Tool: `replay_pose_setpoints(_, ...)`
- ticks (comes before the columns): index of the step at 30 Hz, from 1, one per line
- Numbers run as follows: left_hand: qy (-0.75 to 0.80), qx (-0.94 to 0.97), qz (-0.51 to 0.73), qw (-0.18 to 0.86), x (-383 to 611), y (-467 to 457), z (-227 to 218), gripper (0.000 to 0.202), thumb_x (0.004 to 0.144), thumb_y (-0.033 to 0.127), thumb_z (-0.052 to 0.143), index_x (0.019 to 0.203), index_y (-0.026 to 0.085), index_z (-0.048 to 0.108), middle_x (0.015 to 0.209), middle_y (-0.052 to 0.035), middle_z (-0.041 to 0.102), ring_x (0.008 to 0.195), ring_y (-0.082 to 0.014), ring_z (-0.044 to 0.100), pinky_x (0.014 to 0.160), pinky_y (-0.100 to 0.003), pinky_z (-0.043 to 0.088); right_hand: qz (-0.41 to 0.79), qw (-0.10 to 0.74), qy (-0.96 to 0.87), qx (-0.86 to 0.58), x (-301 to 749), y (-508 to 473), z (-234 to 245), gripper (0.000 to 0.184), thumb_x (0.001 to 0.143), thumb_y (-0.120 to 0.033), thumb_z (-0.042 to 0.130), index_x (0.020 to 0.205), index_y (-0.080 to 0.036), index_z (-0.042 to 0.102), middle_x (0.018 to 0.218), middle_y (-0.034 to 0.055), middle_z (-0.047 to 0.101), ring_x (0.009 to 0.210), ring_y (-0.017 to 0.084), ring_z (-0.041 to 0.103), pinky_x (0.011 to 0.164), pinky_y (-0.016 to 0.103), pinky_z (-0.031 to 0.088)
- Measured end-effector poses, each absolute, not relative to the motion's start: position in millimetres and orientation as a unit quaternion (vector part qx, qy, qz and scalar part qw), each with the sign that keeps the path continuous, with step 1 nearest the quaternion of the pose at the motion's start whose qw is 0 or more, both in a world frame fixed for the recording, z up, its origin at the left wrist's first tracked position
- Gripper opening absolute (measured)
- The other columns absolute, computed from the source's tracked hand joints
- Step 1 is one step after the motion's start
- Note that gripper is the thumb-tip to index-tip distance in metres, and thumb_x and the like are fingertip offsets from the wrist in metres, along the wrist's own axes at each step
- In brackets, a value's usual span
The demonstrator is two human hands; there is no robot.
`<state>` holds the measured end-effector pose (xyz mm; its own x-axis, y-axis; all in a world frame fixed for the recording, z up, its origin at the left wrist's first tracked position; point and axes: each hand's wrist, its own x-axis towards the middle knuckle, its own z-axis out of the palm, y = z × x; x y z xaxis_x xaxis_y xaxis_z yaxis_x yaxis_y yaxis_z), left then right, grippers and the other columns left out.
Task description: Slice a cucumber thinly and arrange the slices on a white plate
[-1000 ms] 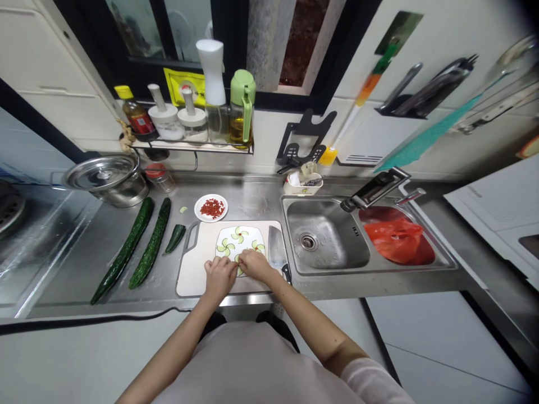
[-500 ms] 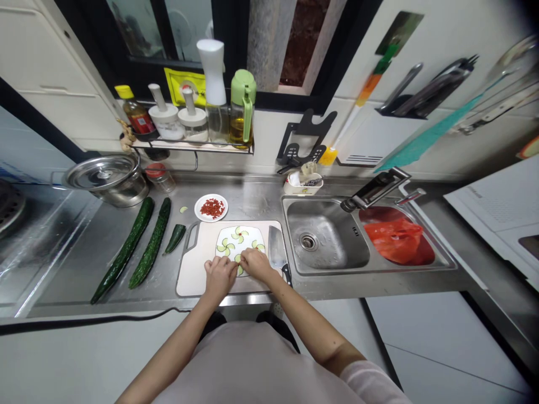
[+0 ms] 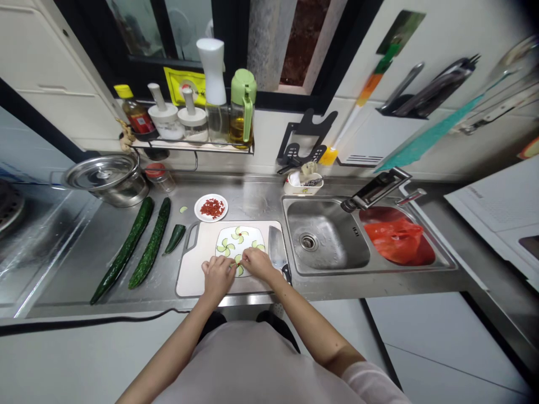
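Observation:
Both hands work over the near edge of a white plate [image 3: 229, 232], which lies on a pale cutting board [image 3: 196, 275]. Thin cucumber slices [image 3: 238, 270] form pinwheels on the plate, with red bits at some centres. My left hand [image 3: 218, 277] is closed, its fingertips pinched at the left of the nearest pinwheel. From the right, my right hand [image 3: 257, 264] pinches close to that pinwheel's centre and partly covers the slices. Whatever is between the fingers is too small to make out. A cleaver [image 3: 277, 247] rests on the board's right side, near my right wrist.
Behind the board is a small dish [image 3: 197, 210] of red goji berries [image 3: 213, 209]. Two long cucumbers [image 3: 124, 252] and a cucumber end piece [image 3: 174, 239] lie left. A sink [image 3: 330, 247] is right. A lidded pot [image 3: 107, 179] and a bottle shelf [image 3: 189, 145] stand behind.
My right hand has shifted very slightly right, and the fingertips are a little farther apart, showing more of the nearest pinwheel. Everything else stays in place.

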<state>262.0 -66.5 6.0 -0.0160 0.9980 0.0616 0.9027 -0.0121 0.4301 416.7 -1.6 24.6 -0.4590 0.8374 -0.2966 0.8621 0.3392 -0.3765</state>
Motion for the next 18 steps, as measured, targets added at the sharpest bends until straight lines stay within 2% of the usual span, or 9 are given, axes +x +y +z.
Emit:
replay_pose_setpoints(13,0.691,0.693,0.145,0.145,264.9,-63.0,3.6,0.019,0.088,0.034,0.052,0.085,0.024,0.068,0.09,-0.0061,0.065,0.093,-0.0232,0.049,0.081,-0.04,0.023,-0.23,0.054,0.83,0.506,410.3,-2.7,24.0,0.018,0.09,-0.03,0.049,0.09,-0.019,0.062,0.097,0.0059,0.064,0.09,0.017,0.056,0.071,0.024,0.035)
replay_pose_setpoints(18,0.693,0.689,0.151,0.151,264.7,-63.1,7.3,0.019,0.088,0.034,0.052,0.086,0.025,0.068,0.09,-0.0055,0.066,0.093,-0.0232,0.049,0.08,-0.04,0.023,-0.238,0.029,0.821,0.518,414.1,-1.7,23.7,0.018,0.09,-0.03,0.048,0.092,-0.019,0.062,0.097,0.0054,0.064,0.089,0.016,0.055,0.071,0.024,0.035)
